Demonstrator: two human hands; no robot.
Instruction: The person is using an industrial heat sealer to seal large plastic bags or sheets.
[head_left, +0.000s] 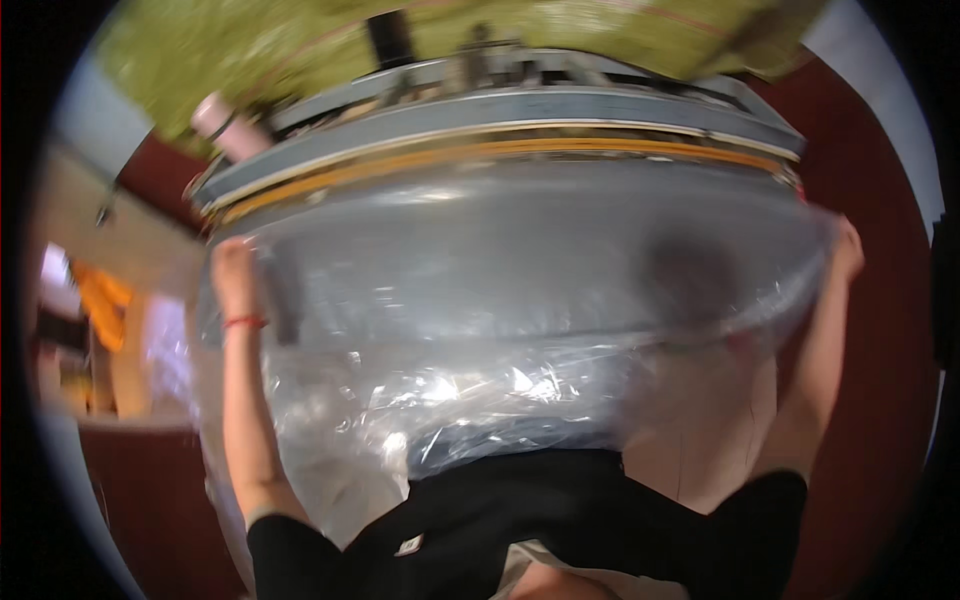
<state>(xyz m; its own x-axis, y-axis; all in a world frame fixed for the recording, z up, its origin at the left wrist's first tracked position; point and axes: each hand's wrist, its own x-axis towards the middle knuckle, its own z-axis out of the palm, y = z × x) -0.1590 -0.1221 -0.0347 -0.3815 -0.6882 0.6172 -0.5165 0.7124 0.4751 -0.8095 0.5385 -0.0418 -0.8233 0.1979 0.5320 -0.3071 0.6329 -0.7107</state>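
Left hand, right hand, each gripping clear film, shirt label, perhaps printed, illegible

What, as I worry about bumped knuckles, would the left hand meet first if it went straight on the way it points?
The left hand, holding the clear plastic sheet, would likely meet the left end of the orange strip, then the grey beam; depth is unclear, so it might pass above both.

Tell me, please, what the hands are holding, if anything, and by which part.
A clear plastic sheet: the left hand holds its left side, the right hand its right side.
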